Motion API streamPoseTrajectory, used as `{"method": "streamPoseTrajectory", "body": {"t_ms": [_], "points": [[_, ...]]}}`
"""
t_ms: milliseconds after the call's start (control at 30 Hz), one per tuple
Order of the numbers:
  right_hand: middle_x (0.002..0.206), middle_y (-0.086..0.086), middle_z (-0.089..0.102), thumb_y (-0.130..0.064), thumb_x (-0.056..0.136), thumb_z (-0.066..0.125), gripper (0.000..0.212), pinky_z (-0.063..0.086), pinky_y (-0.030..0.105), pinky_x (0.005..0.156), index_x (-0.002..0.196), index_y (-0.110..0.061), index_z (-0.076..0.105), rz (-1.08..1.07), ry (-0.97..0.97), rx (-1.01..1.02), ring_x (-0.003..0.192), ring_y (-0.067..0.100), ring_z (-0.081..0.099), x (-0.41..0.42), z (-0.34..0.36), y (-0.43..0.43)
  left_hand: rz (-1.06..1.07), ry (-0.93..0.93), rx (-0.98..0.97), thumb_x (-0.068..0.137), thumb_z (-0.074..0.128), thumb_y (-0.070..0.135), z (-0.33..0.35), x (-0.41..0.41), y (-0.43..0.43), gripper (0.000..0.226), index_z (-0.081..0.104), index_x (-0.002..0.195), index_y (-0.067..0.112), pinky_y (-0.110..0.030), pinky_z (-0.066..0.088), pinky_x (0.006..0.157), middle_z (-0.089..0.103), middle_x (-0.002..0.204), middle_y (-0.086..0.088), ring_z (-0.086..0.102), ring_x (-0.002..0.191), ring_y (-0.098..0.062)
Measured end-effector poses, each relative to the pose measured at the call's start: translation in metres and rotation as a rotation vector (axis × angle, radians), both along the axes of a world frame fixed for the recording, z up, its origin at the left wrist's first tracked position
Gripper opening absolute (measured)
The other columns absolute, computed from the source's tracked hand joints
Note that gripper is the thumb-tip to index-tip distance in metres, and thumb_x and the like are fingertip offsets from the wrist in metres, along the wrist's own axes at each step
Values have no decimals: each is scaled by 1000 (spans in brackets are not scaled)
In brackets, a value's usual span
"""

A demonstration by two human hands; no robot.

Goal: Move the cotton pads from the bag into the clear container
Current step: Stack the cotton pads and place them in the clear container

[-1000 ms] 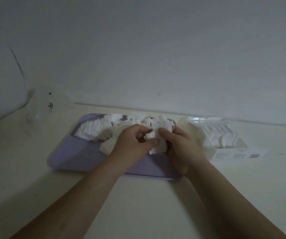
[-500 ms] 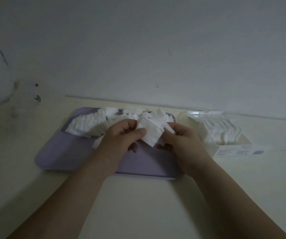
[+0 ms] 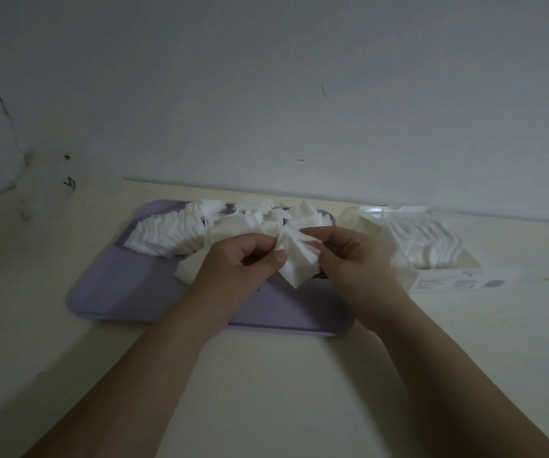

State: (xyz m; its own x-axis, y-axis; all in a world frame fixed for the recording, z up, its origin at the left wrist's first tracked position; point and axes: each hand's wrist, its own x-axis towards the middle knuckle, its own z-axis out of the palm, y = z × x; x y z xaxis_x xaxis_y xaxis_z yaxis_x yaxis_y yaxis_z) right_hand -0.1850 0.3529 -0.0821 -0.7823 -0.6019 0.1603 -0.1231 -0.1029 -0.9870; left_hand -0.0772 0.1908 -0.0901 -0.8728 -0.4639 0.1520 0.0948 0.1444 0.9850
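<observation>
A fanned stack of white cotton pads point(image 3: 298, 261) is held above the purple tray point(image 3: 127, 292). My left hand point(image 3: 243, 266) pinches its left side with thumb and fingers; my right hand point(image 3: 349, 259) grips its right side. More loose cotton pads point(image 3: 174, 231) lie in rows and heaps along the tray's far half. To the right stands the clear container point(image 3: 431, 279), with a row of pads point(image 3: 422, 246) inside it and a printed label on its front wall. A clear plastic bag point(image 3: 45, 190) lies at the far left, hard to make out.
The tray and container sit on a cream tabletop point(image 3: 283, 391) against a pale wall point(image 3: 266, 94). The container's open lid point(image 3: 395, 209) rests behind it by the wall.
Both hands stayed over the tray's middle and regripped the stack; the pads now fan out between the thumbs. The camera view shifted slightly.
</observation>
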Motion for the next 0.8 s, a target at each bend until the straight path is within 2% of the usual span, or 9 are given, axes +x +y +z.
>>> {"method": "streamPoseTrajectory", "body": {"t_ms": [133, 333, 533, 800], "points": [[97, 14, 81, 5, 104, 54, 21, 63, 38, 85, 108, -4, 73, 19, -50, -32, 93, 26, 78, 0, 3, 1, 20, -9, 38, 95, 72, 17, -1, -1, -2, 8, 79, 95, 22, -24, 46, 61, 67, 75, 8, 52, 66, -8], [102, 19, 80, 0, 105, 57, 19, 63, 44, 89, 110, -2, 74, 63, -83, -58, 97, 30, 78, 3, 3, -1, 41, -13, 72, 95, 74, 17, 0, -2, -2, 5, 76, 93, 21, -26, 46, 58, 67, 75, -2, 51, 64, -16], [103, 15, 80, 5, 104, 54, 24, 63, 42, 89, 114, -1, 76, 32, -30, -17, 100, 28, 77, 2, 3, 0, 21, -21, 44, 93, 75, 16, 2, -1, -1, 4, 76, 93, 20, -25, 44, 58, 67, 73, 6, 50, 61, -9], [107, 24, 78, -13, 103, 61, 23, 62, 47, 91, 113, 0, 78, 93, -142, -71, 105, 37, 75, 5, 9, 2, 39, -31, 50, 93, 75, 17, 2, 0, -1, 5, 77, 96, 20, -25, 47, 60, 71, 80, 4, 55, 64, -5]]}}
